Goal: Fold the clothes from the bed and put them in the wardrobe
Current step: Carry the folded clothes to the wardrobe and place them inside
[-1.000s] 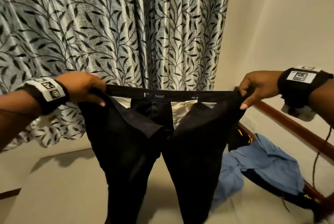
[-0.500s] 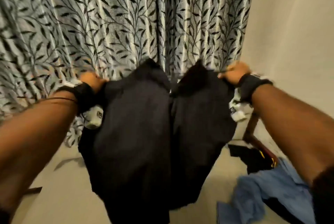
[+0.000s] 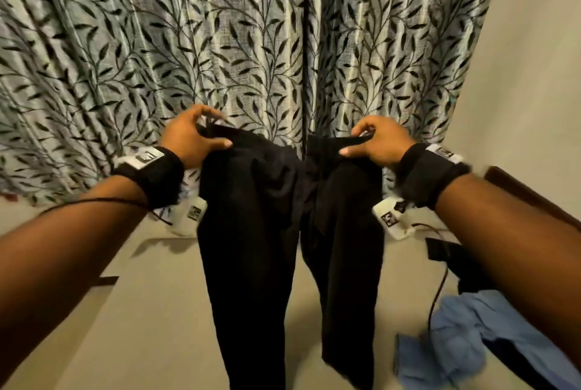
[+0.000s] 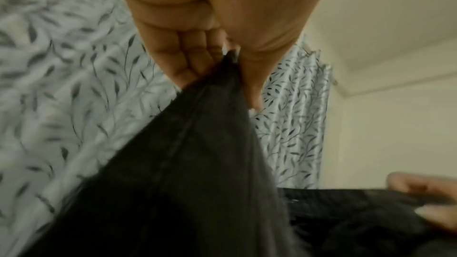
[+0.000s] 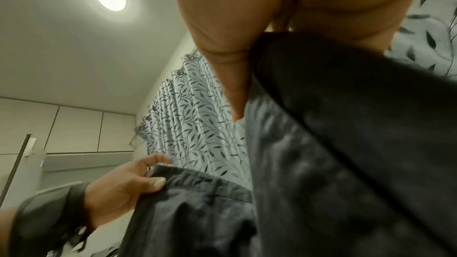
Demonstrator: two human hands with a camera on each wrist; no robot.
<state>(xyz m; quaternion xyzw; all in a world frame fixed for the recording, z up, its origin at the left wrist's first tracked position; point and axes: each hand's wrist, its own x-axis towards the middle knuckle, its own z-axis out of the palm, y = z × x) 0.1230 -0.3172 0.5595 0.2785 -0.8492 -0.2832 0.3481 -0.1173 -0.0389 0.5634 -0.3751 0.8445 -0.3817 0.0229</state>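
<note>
Above bed — both hands grip black trousers.

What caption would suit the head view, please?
Both hands, left hand and right hand, hold black trousers up before a leaf-patterned curtain.

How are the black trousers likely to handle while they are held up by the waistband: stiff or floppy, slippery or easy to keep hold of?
Probably floppy: the black trousers hang straight down from the left hand and right hand, legs dangling limp. Likely easy to keep hold of: the waistband bunches under curled fingers. They seem moderately weighty, since the cloth pulls taut below each grip.
</note>
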